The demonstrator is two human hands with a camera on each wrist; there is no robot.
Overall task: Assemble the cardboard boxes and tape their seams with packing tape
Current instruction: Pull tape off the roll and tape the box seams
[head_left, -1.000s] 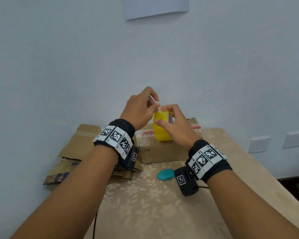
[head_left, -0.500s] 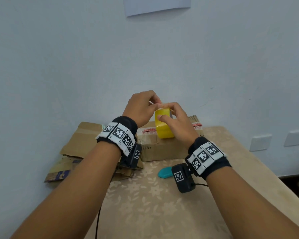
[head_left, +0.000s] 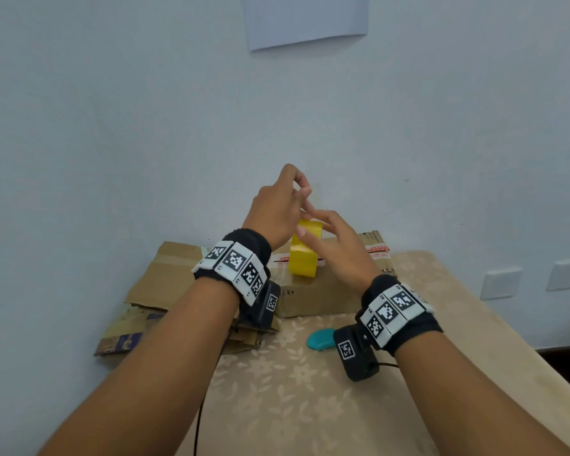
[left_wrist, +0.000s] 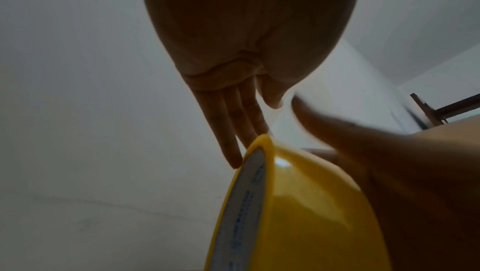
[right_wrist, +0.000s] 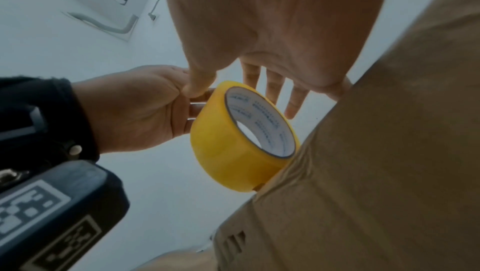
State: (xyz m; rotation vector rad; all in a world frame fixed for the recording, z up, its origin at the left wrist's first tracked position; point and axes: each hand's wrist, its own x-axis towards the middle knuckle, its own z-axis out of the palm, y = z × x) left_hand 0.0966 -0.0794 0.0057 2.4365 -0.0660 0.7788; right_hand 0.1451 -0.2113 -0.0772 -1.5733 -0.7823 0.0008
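I see the yellow tape roll point(head_left: 303, 255) standing on edge atop the cardboard box point(head_left: 323, 291). My right hand point(head_left: 336, 248) rests on it with straight fingers; my left hand point(head_left: 277, 209), at its 11 o'clock, pinches something above it that I can't make out. Flattened cardboard point(head_left: 165, 284) lies at 9 o'clock on the surface point(head_left: 310, 406).

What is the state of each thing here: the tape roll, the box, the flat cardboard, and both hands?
Tape roll: stands on its edge on top of the box.
Box: folded up, top closed, on the table.
Flat cardboard: not yet assembled, lying stacked left of the box.
Left hand: raised over the roll; a pinched tape end cannot be confirmed.
Right hand: fingers straight, touching the roll.
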